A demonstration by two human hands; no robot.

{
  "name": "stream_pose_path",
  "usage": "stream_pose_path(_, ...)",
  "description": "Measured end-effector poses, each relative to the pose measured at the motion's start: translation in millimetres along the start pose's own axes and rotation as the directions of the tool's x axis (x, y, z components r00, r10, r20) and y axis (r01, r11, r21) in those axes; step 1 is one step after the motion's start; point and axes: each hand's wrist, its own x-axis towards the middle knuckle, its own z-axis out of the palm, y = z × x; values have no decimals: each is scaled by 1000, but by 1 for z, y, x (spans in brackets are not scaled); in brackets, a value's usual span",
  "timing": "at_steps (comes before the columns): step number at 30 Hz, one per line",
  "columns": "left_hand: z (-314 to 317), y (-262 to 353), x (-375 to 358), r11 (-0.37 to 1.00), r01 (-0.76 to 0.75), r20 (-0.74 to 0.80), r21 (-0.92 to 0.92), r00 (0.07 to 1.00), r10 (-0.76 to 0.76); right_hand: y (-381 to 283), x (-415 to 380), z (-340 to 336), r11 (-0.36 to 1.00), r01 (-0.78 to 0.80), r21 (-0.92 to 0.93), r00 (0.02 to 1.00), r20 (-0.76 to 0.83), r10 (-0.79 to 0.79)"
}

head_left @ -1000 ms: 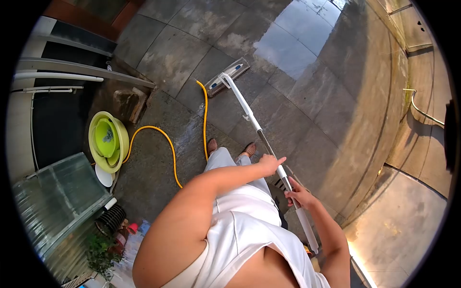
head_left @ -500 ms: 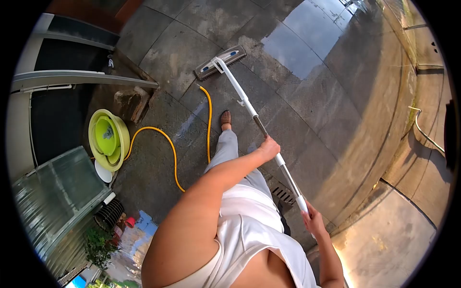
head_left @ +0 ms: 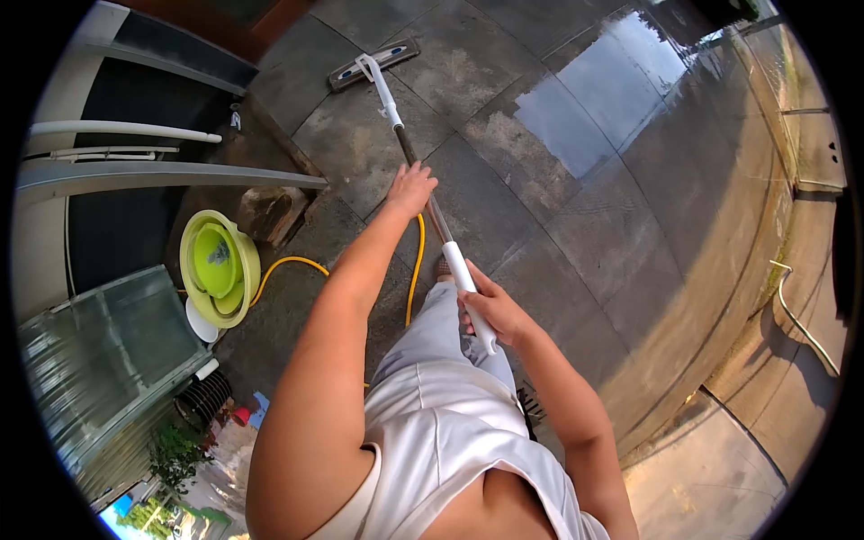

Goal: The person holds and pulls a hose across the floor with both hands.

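Head view: two hands, left (head_left: 413,189) and right (head_left: 493,310), fingers closed around one mop (head_left: 418,155); its single head (head_left: 374,65) lies upper left, above two green basins (head_left: 191,261).

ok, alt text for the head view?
A person's left hand grips the metal pole of a flat mop, right hand on its white handle, the mop head flat on grey paving. Nested green basins and a yellow hose lie nearby; a puddle reflects sky.
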Motion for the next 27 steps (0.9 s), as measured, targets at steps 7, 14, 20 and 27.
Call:
stream_pose_path(7, 11, 163, -44, 889, -359, -177, -283, 931, 320, 9, -198, -74, 928, -169, 331, 976, -78, 206)
stream_pose_path(14, -44, 284, -39, 651, -615, -225, -445, 781, 583, -96, -339, -95, 949, -316, -4, 888, -353, 295)
stream_pose_path(20, -69, 246, 0, 772, -470, -204, -427, 882, 424, -149, -287, -107, 934, -335, -127, 882, -390, 264)
stream_pose_path(27, -36, 146, 17, 941, -73, -113, -329, 993, 38, -130, -165, -99, 941, -216, -261, 957, -248, 151)
